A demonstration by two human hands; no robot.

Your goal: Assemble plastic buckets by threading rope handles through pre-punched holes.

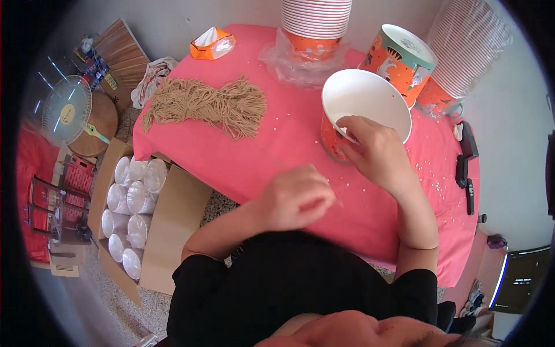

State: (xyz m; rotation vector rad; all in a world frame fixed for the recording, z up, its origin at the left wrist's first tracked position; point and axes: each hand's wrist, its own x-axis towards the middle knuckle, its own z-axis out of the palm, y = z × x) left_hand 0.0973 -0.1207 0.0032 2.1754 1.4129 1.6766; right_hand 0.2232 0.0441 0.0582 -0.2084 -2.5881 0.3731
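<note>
A large paper bucket, white inside with an orange printed outside, stands tilted toward me on the pink-covered table. My right hand pinches its near rim, fingers inside and thumb outside. Just left of it, my left hand hovers above the table's near edge, fingers curled and smeared by motion. Whatever it may pinch is too faint to name. A bundle of tan cords lies at the left of the table. Behind the bucket, another one is upside down, showing its white base and green band.
Nested bucket stacks stand at the back, one in clear plastic. An orange tissue pack lies at the far left. Small white dots dot the cloth. Black devices line the right edge. A carton of wrapped white cups stands below left.
</note>
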